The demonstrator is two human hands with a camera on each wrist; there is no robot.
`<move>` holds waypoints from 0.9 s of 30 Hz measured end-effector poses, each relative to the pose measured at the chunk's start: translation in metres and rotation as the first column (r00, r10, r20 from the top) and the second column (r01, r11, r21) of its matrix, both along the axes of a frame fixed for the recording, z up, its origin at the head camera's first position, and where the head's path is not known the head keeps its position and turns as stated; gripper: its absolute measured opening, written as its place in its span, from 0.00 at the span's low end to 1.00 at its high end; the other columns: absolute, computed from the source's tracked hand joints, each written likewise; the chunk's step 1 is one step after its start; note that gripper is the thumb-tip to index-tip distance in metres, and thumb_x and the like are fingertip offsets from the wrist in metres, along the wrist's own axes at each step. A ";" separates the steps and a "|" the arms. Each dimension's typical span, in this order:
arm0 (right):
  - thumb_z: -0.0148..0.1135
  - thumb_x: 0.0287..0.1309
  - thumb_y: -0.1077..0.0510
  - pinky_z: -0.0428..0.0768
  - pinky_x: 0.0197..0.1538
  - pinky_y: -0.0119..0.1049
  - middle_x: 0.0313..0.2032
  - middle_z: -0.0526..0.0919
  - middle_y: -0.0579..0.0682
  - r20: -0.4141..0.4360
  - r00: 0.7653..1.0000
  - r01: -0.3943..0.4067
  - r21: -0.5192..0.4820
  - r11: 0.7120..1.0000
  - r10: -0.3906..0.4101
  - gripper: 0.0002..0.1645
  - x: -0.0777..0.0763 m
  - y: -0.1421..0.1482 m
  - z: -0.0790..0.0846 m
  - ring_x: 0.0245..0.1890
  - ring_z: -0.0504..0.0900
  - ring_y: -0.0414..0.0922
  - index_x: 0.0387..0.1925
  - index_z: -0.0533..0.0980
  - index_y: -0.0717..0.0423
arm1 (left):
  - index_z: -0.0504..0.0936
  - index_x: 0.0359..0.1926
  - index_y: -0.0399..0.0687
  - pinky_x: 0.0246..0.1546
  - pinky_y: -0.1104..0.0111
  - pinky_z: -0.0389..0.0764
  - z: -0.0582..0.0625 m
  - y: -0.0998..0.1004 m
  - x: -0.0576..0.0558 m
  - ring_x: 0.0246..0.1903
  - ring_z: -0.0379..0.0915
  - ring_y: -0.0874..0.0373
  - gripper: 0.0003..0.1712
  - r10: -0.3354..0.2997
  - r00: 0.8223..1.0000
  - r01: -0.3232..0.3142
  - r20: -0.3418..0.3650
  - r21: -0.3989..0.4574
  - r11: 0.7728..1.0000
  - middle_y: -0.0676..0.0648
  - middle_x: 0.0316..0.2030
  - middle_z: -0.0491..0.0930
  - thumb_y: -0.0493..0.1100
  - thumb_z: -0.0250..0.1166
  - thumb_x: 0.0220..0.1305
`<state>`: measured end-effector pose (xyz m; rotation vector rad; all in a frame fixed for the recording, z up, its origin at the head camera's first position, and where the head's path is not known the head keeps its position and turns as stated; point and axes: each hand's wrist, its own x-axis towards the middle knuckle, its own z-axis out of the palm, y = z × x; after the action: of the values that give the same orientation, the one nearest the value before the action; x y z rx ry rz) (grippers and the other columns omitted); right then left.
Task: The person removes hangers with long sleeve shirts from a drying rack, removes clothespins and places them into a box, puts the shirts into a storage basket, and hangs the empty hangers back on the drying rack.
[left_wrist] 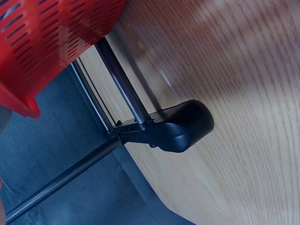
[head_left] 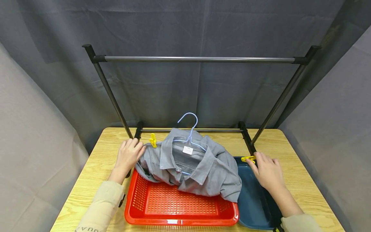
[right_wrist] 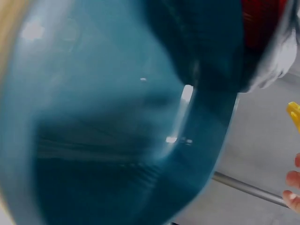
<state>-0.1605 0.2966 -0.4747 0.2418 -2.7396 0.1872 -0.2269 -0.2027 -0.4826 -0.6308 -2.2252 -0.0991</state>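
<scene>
A grey collared shirt (head_left: 220, 174) on a light blue hanger (head_left: 193, 125) lies across the red basket (head_left: 181, 222). A yellow clothespin (head_left: 153, 140) is clipped at its left shoulder, by the hanger's arm. My left hand (head_left: 130, 154) grips the shirt's left shoulder edge, its thumb hidden. Over the dark blue bin (head_left: 250, 196), my right hand (head_left: 268, 172) pinches a second yellow clothespin (head_left: 248, 159) between thumb and fingers, apart from the shirt. In the right wrist view that yellow clothespin (right_wrist: 294, 114) shows at the right edge, above the fingertips (right_wrist: 291, 199).
A metal garment rack stands behind, its top bar (head_left: 200, 59) high above the shirt. One black rack foot (left_wrist: 183, 126) rests on the wooden table (head_left: 90, 180) beside the red basket. Grey curtains (head_left: 162, 90) hang at the back and both sides.
</scene>
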 end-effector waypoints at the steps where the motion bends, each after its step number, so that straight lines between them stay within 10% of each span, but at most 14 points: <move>1: 0.54 0.59 0.44 0.67 0.41 0.54 0.34 0.75 0.58 0.012 1.000 0.005 0.001 1.000 -0.005 0.23 0.000 0.001 -0.003 0.36 0.75 0.55 0.41 0.68 0.61 | 0.72 0.31 0.42 0.27 0.57 0.64 0.000 0.000 0.000 0.27 0.64 0.44 0.21 0.000 1.000 0.000 -0.002 -0.001 1.000 0.42 0.27 0.67 0.52 0.40 0.69; 18: 0.60 0.54 0.44 0.62 0.22 0.40 0.22 0.63 0.47 0.089 0.995 -0.052 0.147 0.988 0.039 0.22 -0.003 0.001 -0.042 0.20 0.70 0.48 0.30 0.62 0.55 | 0.72 0.31 0.42 0.27 0.56 0.64 0.000 0.001 -0.001 0.26 0.64 0.44 0.20 -0.014 1.000 0.015 -0.022 0.016 1.000 0.42 0.27 0.67 0.52 0.42 0.68; 27: 0.63 0.51 0.46 0.69 0.29 0.49 0.26 0.71 0.53 0.188 0.982 -0.040 0.229 0.973 -0.004 0.23 -0.008 -0.003 -0.052 0.25 0.74 0.53 0.37 0.67 0.60 | 0.72 0.31 0.42 0.27 0.56 0.64 -0.001 0.001 -0.001 0.26 0.64 0.44 0.22 -0.015 1.000 0.015 -0.023 0.011 1.000 0.42 0.27 0.67 0.52 0.41 0.69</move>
<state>-0.1683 0.2937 -0.5266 0.3285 -2.9478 -0.1135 -0.2275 -0.2020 -0.4835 -0.6393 -2.1965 -0.1115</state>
